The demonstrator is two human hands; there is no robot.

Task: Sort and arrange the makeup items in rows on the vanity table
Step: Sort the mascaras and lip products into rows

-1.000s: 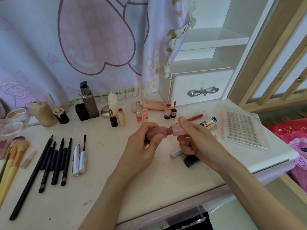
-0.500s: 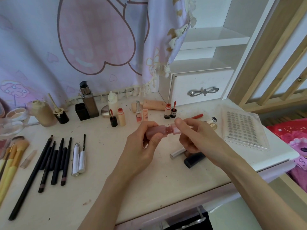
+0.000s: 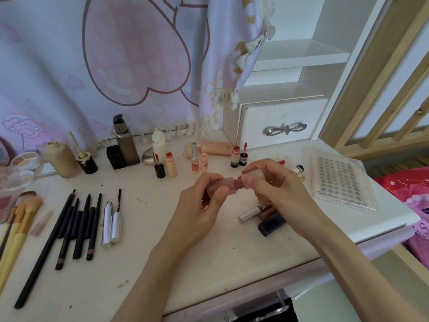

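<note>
Partway done: both hands, left hand [image 3: 197,205] and right hand [image 3: 276,189], pinch a pink lip tube [image 3: 232,184] between them above the vanity table [image 3: 162,263], sorted pencils [image 3: 79,226] lying well left, loose tubes [image 3: 264,214] just under the right.

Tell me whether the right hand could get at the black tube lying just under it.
Probably yes, but not yet. The right hand hovers directly above the black tube, with nothing between them. It is gripping the cap end of the pink lip gloss, which the left hand also holds, so it must let go first.
</note>
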